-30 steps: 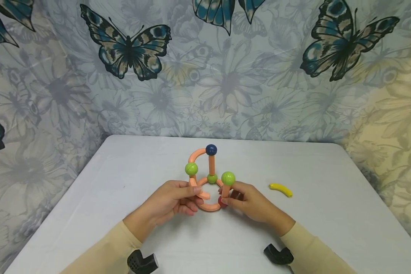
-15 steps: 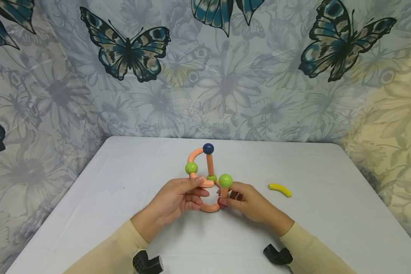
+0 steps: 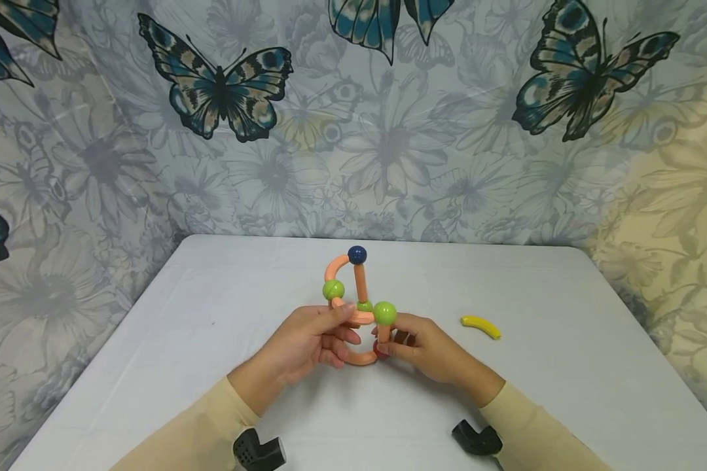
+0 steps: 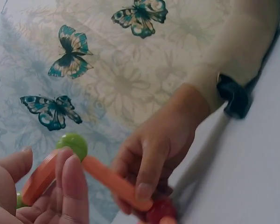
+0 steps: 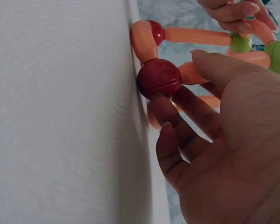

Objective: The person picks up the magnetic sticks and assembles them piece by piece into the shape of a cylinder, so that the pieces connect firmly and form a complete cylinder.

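Observation:
A construction of orange rods and coloured balls stands on the white table. My left hand (image 3: 303, 340) pinches a curved orange rod (image 3: 362, 318) between thumb and fingers. That rod meets the right green ball (image 3: 385, 313), which tops an upright orange rod (image 3: 383, 333). My right hand (image 3: 433, 347) grips this upright near its foot, where a dark red ball (image 5: 159, 78) joins the base ring. Another green ball (image 3: 332, 289) stands at the left, linked by an arched rod (image 3: 334, 266) to the dark blue ball (image 3: 357, 254) on top. My left fingers partly hide the ring.
A yellow curved piece (image 3: 481, 326) lies on the white table (image 3: 542, 294), to the right of my right hand. Black devices sit at the left wrist (image 3: 259, 450) and right wrist (image 3: 477, 438). Butterfly-patterned cloth (image 3: 389, 163) hangs behind the table.
My left hand has raised the curved rod and moved it right until its end meets the right green ball. The upright under that ball has shifted slightly left; my right hand keeps its grip.

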Available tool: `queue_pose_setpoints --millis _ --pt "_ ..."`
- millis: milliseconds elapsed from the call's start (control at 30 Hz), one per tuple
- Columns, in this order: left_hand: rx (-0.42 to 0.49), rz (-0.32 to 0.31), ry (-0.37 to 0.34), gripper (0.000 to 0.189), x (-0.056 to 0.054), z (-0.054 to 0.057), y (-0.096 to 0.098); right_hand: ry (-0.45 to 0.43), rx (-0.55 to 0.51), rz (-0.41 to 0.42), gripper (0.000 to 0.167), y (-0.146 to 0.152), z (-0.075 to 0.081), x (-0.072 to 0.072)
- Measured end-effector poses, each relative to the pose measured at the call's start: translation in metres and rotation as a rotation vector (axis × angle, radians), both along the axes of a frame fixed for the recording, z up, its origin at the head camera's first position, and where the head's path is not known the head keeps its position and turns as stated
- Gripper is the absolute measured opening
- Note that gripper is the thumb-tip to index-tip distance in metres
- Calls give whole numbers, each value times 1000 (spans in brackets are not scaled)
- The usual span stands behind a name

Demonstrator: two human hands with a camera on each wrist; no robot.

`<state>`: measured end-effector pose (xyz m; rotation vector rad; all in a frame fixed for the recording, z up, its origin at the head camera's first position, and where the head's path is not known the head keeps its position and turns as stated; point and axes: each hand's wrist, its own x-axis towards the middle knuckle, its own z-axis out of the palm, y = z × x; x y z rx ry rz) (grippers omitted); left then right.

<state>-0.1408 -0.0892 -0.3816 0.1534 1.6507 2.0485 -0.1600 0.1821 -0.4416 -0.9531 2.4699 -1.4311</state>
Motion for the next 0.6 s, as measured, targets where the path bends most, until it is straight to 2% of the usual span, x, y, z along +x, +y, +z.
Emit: queue_pose_setpoints --millis 67,100,200,267,333,400,500,600 --pt "-107 47 48 45 -2 2 -4 -3 0 0 11 1 0 0" --pt "-168 90 79 48 -4 2 -7 -5 3 0 12 1 1 0" --pt "-315 269 189 54 -14 3 -18 -19 14 -3 11 0 1 0" --pt "-373 378 266 53 -26 2 -24 -25 24 -12 9 0 1 0" --pt "-384 416 319 50 -40 2 -26 -26 28 -18 9 0 1 0" --pt "-375 377 349 52 -54 2 -24 -24 30 -25 9 0 1 0" --pt "-335 228 364 63 -73 0 -16 -25 22 -26 11 1 0 0" --pt "-245 82 358 64 -85 -3 -8 -33 10 -22 11 0 -1 0"
